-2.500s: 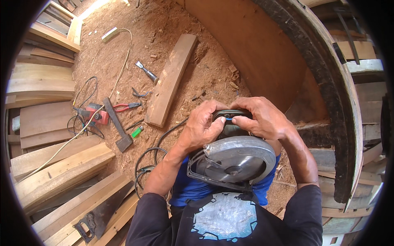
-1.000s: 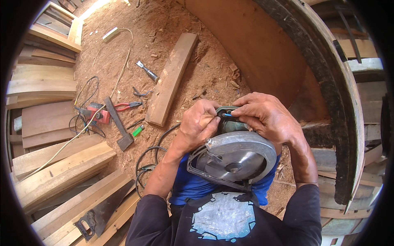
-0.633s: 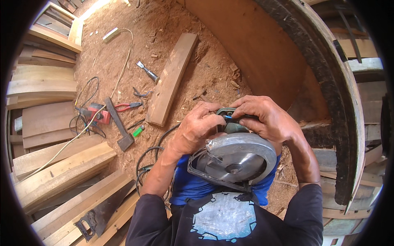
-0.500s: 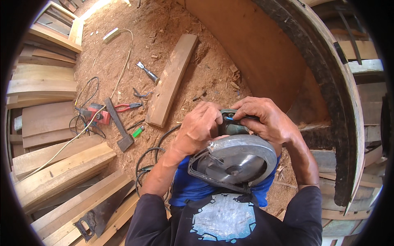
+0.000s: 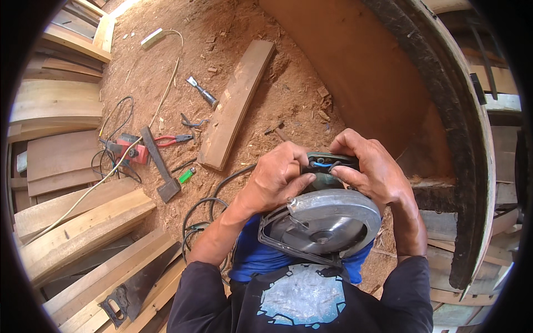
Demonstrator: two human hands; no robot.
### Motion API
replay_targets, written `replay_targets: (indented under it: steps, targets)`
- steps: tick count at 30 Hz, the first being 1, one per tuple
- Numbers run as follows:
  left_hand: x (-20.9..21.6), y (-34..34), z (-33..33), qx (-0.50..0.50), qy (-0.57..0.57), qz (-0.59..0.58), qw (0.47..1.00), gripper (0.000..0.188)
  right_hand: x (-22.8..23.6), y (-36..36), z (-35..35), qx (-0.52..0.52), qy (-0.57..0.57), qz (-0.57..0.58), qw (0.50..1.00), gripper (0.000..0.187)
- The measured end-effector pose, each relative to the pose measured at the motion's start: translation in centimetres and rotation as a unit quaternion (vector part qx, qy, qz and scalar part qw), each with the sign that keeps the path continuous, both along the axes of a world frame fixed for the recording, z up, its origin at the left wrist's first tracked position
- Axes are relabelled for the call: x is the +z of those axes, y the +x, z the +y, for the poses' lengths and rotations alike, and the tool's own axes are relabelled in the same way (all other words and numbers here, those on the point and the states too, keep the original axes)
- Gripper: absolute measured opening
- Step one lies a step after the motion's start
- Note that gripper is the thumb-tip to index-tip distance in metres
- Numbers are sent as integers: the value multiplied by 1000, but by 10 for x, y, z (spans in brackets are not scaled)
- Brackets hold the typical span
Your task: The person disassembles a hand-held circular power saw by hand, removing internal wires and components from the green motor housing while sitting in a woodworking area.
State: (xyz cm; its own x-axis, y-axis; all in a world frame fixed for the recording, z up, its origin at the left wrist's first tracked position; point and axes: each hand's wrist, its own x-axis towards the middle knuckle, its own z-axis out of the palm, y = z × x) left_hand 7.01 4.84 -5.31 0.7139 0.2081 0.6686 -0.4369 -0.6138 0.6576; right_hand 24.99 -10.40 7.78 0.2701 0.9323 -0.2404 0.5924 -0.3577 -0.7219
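A circular saw [image 5: 334,201] rests on my lap, its silver guard and round blade toward my body. Its green handle housing [image 5: 322,156] is opened up, and a short blue wire [image 5: 320,165] shows inside beside dark parts. My left hand [image 5: 280,175] is closed around the left end of the handle, thumb stretched toward the wire. On the right end my right hand [image 5: 371,169] grips the housing, its thumb tip by the dark wiring and its forefinger over the far edge. The fingertips' exact hold on the wiring is hidden.
On the sawdust floor lie a plank [image 5: 237,105], a chisel [image 5: 202,92], red-handled pliers [image 5: 172,140], a hammer [image 5: 160,165], a green lighter [image 5: 186,176] and a red power tool [image 5: 133,149]. A handsaw [image 5: 136,288] lies on stacked boards at left. A curved wooden hull [image 5: 388,77] stands at right.
My hands have drawn a little apart on the handle, baring more of the opened housing and the blue wire. My right thumb has shifted along it. The saw sits slightly further right and lower.
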Motion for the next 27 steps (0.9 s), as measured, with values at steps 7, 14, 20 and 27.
replay_targets:
  steps: [7,14,20,27]
  targets:
    - [16,-16,-5,40,-73,206,975,38,-6,2,5,41,-1,6,999,38]
    - [33,-13,-2,-14,-202,294,934,36,-1,-4,9,71,-2,-84,994,39]
    - [23,-7,-7,17,-254,291,922,30,4,-3,19,83,-57,-90,991,33]
    - [15,-5,-6,35,-204,300,931,32,-4,-2,12,60,-18,-72,995,32]
